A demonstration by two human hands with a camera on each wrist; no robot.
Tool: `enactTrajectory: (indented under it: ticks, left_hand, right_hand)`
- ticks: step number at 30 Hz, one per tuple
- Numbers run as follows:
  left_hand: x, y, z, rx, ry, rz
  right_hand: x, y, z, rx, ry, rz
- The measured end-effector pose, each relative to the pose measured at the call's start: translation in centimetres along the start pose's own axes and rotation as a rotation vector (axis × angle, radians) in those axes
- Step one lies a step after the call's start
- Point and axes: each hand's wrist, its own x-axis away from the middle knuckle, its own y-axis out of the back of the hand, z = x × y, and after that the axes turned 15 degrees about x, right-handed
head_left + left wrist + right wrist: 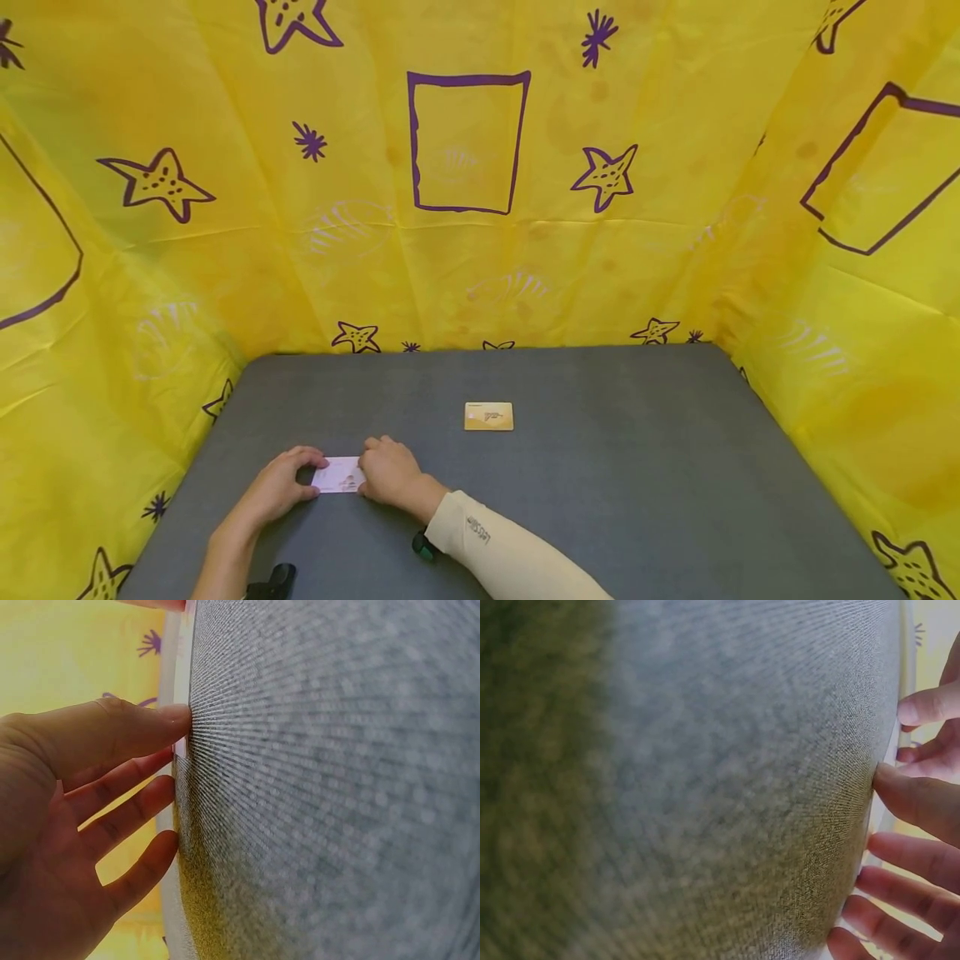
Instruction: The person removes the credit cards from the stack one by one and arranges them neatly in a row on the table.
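A small pale pink card (337,474) with faint print lies flat on the grey table, left of the middle. My left hand (279,487) holds its left end, thumb at the near corner and fingers at the far one. At the opposite end, my right hand (393,472) grips the card and covers its right edge. In the left wrist view the thumb (169,716) presses close against the card's thin edge (182,679). The right wrist view shows the right thumb (900,787) and fingertips low at the table surface, with fingers of the left hand (930,705) just beyond.
A yellow-gold card (488,417) lies farther back near the table's middle. Yellow cloth (465,275) with purple stars and frames hangs around the back and sides of the grey table (637,483). A dark wrist strap (423,546) sits by the right cream sleeve (517,554).
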Motion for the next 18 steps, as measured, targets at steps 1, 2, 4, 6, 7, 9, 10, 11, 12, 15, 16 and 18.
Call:
enactTrajectory:
  ticks: [1,2,4,6,7,9,10,11,12,15,16,18]
  left_hand:
    - [0.0,0.0,0.0,0.002,0.001,0.000]
    - [0.0,0.0,0.0,0.005,0.001,0.002]
    - [0.0,0.1,0.0,0.011,0.006,0.008]
    - [0.0,0.2,0.0,0.017,0.016,0.017]
    - [0.0,0.2,-0.1,0.019,0.023,0.021]
    - [0.0,0.3,-0.3,0.019,0.032,0.031]
    - [-0.1,0.3,-0.3,0.020,0.036,0.036]
    - [-0.2,0.3,-0.4,0.021,0.037,0.040]
    - [-0.2,0.3,-0.5,0.021,0.039,0.043]
    - [-0.3,0.3,-0.6,0.032,0.046,0.050]
    - [-0.3,0.3,-0.7,0.035,0.055,0.049]
    - [-0.2,0.4,-0.7,0.047,0.077,0.043]
  right_hand:
    - [0.0,0.0,0.0,-0.001,0.001,-0.006]
    - [0.1,0.0,0.0,-0.004,0.001,-0.012]
    - [0.2,0.1,-0.1,-0.015,0.008,-0.021]
    - [0.3,0.1,-0.3,-0.035,0.023,-0.038]
    - [0.3,0.1,-0.4,-0.050,0.034,-0.035]
    - [0.2,0.0,-0.8,-0.084,0.064,-0.022]
    - [0.2,-0.1,-1.0,-0.100,0.081,-0.014]
    - [0.1,-0.2,-1.3,-0.114,0.098,-0.008]
    - [0.0,-0.3,-1.6,-0.136,0.111,0.008]
    - [-0.1,-0.6,-2.4,-0.216,0.145,0.033]
    - [-0.1,-0.6,-2.7,-0.250,0.151,0.043]
    - [0.0,-0.5,-3.1,-0.326,0.158,0.062]
